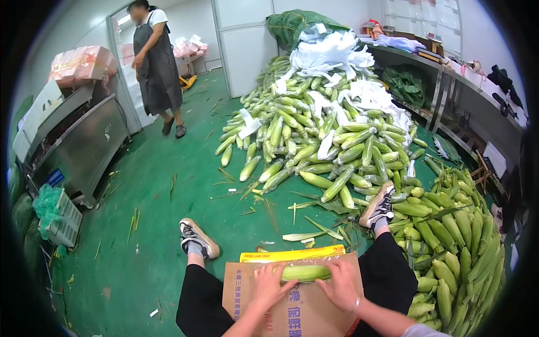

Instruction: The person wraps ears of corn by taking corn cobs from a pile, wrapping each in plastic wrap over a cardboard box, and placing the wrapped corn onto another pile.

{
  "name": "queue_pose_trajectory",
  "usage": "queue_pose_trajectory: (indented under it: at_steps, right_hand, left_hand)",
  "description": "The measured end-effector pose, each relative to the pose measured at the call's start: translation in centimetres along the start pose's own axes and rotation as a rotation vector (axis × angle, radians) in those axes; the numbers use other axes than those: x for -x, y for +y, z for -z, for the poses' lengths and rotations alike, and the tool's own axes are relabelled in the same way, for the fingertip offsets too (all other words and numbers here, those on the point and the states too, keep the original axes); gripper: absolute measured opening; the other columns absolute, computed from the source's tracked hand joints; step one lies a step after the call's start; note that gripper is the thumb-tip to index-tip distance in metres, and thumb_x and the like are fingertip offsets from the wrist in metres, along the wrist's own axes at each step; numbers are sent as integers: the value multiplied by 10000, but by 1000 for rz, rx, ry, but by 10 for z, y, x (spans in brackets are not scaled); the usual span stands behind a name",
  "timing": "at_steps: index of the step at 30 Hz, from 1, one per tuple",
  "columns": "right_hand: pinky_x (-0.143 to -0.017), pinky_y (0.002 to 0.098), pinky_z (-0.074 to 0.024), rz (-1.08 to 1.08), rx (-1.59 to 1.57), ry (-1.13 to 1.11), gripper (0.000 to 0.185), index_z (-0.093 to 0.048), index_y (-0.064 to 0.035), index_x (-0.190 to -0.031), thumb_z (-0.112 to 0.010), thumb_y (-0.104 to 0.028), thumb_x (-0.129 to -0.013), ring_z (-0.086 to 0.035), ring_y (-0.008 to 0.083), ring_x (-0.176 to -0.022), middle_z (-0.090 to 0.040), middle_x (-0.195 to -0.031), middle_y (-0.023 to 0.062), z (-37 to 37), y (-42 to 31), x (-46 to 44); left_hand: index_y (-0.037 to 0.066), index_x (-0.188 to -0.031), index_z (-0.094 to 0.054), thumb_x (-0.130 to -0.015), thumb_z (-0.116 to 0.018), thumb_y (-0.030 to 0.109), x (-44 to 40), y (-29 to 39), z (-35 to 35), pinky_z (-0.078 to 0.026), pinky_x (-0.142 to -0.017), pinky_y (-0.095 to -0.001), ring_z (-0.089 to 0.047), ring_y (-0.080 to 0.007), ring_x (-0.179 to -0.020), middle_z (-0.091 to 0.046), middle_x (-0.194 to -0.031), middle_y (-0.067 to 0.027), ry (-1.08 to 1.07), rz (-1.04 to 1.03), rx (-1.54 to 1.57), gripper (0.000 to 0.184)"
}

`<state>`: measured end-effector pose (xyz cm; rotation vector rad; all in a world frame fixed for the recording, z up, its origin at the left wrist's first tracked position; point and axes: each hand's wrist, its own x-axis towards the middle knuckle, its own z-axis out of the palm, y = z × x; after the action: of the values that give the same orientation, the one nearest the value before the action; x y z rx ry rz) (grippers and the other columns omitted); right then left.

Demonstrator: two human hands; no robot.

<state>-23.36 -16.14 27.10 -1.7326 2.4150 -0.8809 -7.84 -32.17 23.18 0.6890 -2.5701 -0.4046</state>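
You have an ear of corn (pixel 306 273) between your hands, lying across the top of the cardboard box (pixel 240 297) on your lap. It sits near the box's far edge and runs along that edge, a little nearer the far right corner than the far left one. Your left hand (pixel 270 285) grips its left end, fingers over the far side and thumb on the near side; your right hand (pixel 342 286) holds the right end in the same way. Clear film seems to lie about the ear, though it is too small and glossy here to be sure.

Just beyond the box's far edge, parallel to it, you have a long yellow carton (pixel 292 254). Your shoes (pixel 199 238) are set wide apart on the green floor (pixel 140 281), with stray strips of husk between them. Past your right shoe spreads a big heap of wrapped corn (pixel 311 135), topped by a mound of white strips (pixel 337 53). Close on your right, beside your knee, is a pile of green corn (pixel 449 241). Across the floor to the left stands a person in a grey apron (pixel 154 67).
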Motion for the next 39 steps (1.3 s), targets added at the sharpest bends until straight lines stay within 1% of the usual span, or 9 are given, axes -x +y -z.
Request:
queue_pose_trajectory:
  at_steps: [10,13,16,22,24,28,34,36,39]
  right_hand:
    - [-570,329,-482,-157,-202,450,126,-661,-26,-866,-599,30,-771,-602,228,-622,-606,-711,105,16,72,33]
    - [-511,266,-487,-447,-614,109,129,-644,33,-836,-636,-94,-854,-597,147,-525,-617,-622,59,1,47,78]
    - [-943,486,-371,3,-143,-98,395,-591,9,-1117,-636,-266,-836,-470,389,-1077,-515,-1103,244,-10,-16,119]
    - [-875,457,-393,85,267,9,406,-588,24,-1057,-598,-323,-845,-480,380,-1025,-526,-1034,228,-47,43,-33]
    - [-972,435,-385,-163,-275,-737,497,-565,46,-1140,-545,-392,-906,-528,347,-1099,-554,-1178,248,-47,35,-99]
    - [-1136,386,-226,125,-510,-853,654,-323,16,-1418,-281,-483,-998,-289,326,-1379,-313,-1475,230,-77,35,-91]
    - [-1115,472,-222,376,-22,-607,683,-291,-58,-1451,-362,-518,-952,-161,326,-1429,-187,-1544,163,-61,13,-14]
    - [-1103,490,-228,405,-38,-519,696,-306,-52,-1443,-432,-504,-930,-179,326,-1424,-205,-1539,160,-64,15,-6]
    - [-1086,481,-257,434,-44,-431,669,-342,-50,-1425,-466,-479,-927,-208,326,-1412,-232,-1526,163,-66,17,2]
  left_hand:
    - [66,-1109,-574,-734,-725,428,6,-8,24,-446,-794,-434,-566,-340,-914,-582,-952,-162,-286,-208,-20,543]
    - [43,-1121,-543,-767,-703,405,54,24,25,-497,-745,-457,-605,-387,-851,-602,-930,-202,-533,-191,42,531]
    - [62,-1193,-527,-782,-679,467,68,38,37,-488,-795,-438,-593,-383,-904,-592,-983,-210,-646,-145,104,597]
    - [-11,-1158,-533,-740,-705,502,9,5,19,-399,-843,-461,-500,-341,-993,-528,-1051,-194,-139,-189,-151,684]
    - [-13,-1103,-550,-706,-754,445,-5,3,7,-398,-829,-456,-503,-356,-946,-536,-1010,-186,-72,-296,-177,639]
    - [-19,-966,-587,-626,-816,359,-24,-12,-7,-455,-829,-436,-579,-331,-945,-605,-929,-190,-280,-235,162,557]
    - [-41,-923,-586,-798,-676,519,64,47,13,-518,-604,-367,-642,-285,-656,-639,-738,-177,-618,146,481,582]
    - [-48,-944,-604,-833,-564,620,64,63,42,-523,-580,-318,-644,-222,-608,-650,-694,-131,-1397,601,362,678]
    - [20,-963,-647,-833,-602,553,122,66,71,-515,-546,-316,-623,-187,-533,-652,-675,-104,-1434,747,564,550]
